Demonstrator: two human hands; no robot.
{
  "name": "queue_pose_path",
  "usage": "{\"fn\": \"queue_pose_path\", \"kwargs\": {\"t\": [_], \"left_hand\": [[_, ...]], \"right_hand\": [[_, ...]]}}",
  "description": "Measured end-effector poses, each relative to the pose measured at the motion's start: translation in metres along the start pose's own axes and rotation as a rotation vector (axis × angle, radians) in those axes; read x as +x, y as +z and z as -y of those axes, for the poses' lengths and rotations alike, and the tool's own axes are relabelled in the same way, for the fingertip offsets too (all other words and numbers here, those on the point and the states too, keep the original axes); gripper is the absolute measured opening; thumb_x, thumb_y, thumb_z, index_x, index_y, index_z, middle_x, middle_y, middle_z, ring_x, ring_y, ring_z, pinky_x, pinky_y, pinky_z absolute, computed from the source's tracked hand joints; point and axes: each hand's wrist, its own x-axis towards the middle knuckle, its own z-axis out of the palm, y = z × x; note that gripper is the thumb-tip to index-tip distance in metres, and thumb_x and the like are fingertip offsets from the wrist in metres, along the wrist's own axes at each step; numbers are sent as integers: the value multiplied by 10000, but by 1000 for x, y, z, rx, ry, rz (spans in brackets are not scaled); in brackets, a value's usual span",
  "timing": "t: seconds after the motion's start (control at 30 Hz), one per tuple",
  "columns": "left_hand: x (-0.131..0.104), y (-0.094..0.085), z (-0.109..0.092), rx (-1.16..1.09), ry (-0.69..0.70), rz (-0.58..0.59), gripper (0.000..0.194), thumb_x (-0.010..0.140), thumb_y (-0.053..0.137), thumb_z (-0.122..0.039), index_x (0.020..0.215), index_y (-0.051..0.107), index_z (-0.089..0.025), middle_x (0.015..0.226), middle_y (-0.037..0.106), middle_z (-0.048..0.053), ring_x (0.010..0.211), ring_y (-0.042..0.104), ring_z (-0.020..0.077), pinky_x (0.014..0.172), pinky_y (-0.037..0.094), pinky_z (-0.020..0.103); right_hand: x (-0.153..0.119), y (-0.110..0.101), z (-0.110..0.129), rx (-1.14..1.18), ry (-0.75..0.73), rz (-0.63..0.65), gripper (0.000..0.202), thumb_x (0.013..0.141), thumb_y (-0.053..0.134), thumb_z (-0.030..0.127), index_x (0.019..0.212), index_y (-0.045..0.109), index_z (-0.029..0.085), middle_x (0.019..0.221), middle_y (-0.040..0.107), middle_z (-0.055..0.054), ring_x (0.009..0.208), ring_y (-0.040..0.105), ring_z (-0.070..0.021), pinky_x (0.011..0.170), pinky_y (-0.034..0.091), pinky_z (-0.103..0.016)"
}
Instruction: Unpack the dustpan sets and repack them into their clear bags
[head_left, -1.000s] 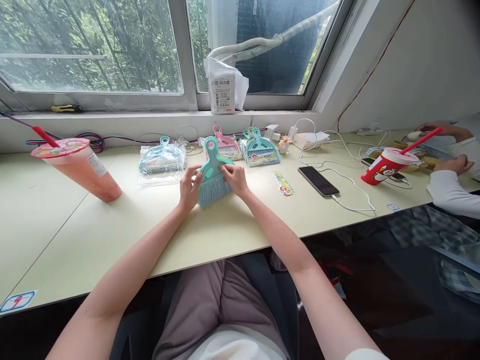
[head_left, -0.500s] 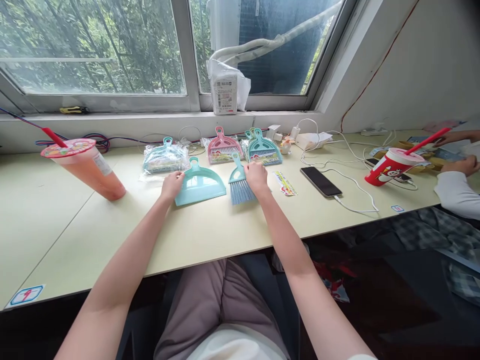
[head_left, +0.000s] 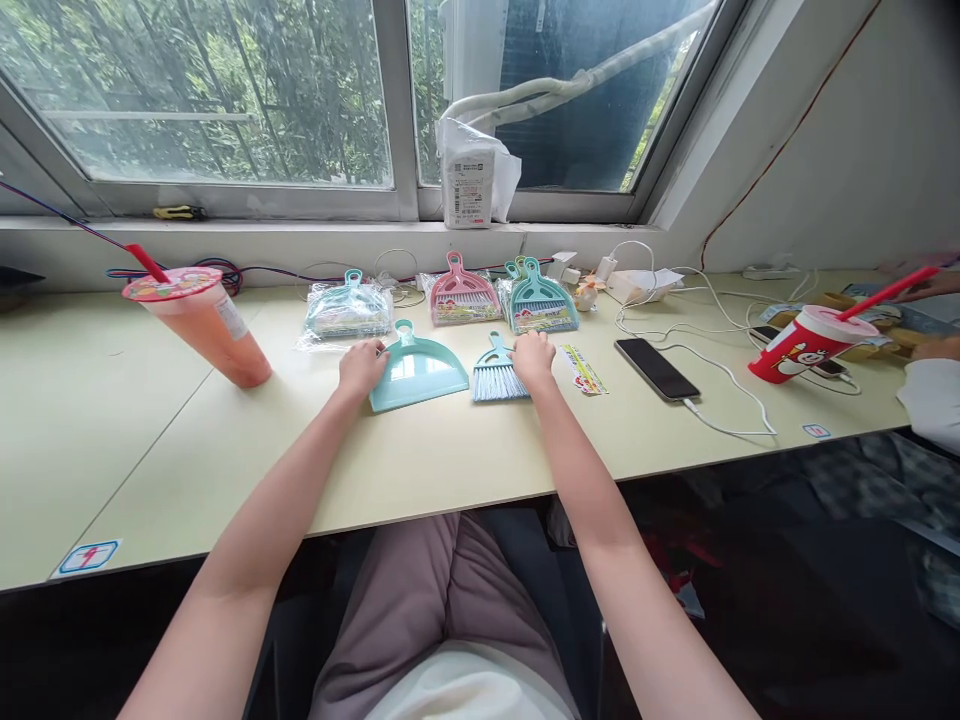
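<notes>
A light teal dustpan (head_left: 421,376) lies on the table with its handle pointing to the window. My left hand (head_left: 363,367) is closed on its left edge. Just to the right is a small teal hand brush (head_left: 498,376), its pale blue bristles facing me. My right hand (head_left: 534,358) grips the brush at its right side, covering part of it; a narrow gap separates brush and dustpan. Beside that hand lies a colourful printed card (head_left: 585,370). Behind are wrapped sets: one teal (head_left: 349,308), one pink (head_left: 459,300) and one teal-green (head_left: 541,302).
A tall drink cup (head_left: 214,335) with a red straw stands left. On the right are a phone (head_left: 657,370) on a white cable and a red cup (head_left: 806,345). Another person's sleeve (head_left: 931,400) shows at the right edge. A wrapped package (head_left: 469,188) stands on the sill.
The bristles, blurred and darker before, now look sharp and paler, and the brush appears turned slightly. Both hands keep their holds. The whole view has shifted, so the scene sits further right.
</notes>
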Motion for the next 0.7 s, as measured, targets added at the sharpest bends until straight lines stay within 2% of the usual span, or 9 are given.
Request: {"fn": "queue_pose_path", "kwargs": {"t": [0.07,0.13,0.2,0.33,0.43,0.53,0.57,0.63,0.7], "left_hand": [[2,0,0,-115,-47,-43,157,793,583,-371,790,615,-216,883,693,126,923,615,310,815,436,398],[5,-1,0,-261,-108,-104,164,805,552,-327,884,616,-198,916,689,115,899,613,271,803,438,366],[8,-3,0,-397,-149,-163,220,812,521,-305,968,614,-181,962,681,102,899,608,234,797,440,333],[9,-5,-2,-551,-106,-203,300,828,486,-383,965,642,-166,924,664,68,878,591,203,776,443,303],[0,-2,-15,-663,11,-28,407,813,514,-527,867,666,-153,822,654,55,827,586,206,732,450,299],[-14,5,-35,-744,127,280,536,752,579,-646,899,690,-143,825,673,54,806,590,213,709,461,305],[-20,7,-42,-750,158,346,553,712,632,-647,929,695,-143,852,680,53,822,593,217,718,465,306],[-28,10,-51,-748,191,421,573,642,717,-621,952,697,-140,896,684,56,840,597,218,725,464,302],[-34,9,-56,-758,186,457,567,618,741,-605,938,693,-140,909,680,58,836,597,210,718,457,294]], "right_hand": [[2,1,-3,-19,21,54,103,822,678,177,898,725,125,1108,642,-213,1162,513,-345,902,426,-456],[5,1,-4,98,29,76,112,835,650,184,917,708,134,1077,668,-180,1128,553,-309,929,415,-441],[8,-1,-3,373,-6,102,154,858,599,202,983,673,151,1052,686,-131,1041,601,-243,906,437,-385],[4,-2,14,946,-255,229,228,839,583,298,1026,612,171,996,690,-62,884,632,-167,808,479,-294],[-9,0,37,1002,-314,165,225,830,583,332,992,604,177,987,681,-60,855,626,-167,781,482,-294],[-25,4,54,739,-283,4,185,871,551,325,979,621,191,962,673,-68,883,608,-194,826,463,-341],[-29,4,57,620,-287,-41,169,877,557,327,949,634,196,976,667,-78,936,599,-216,863,449,-370],[-33,2,58,429,-299,-118,161,868,594,349,891,656,202,1068,644,-107,1077,554,-266,934,411,-432],[-30,0,54,376,-281,-157,210,835,649,387,937,670,205,1198,604,-128,1193,499,-306,975,390,-474]]}}
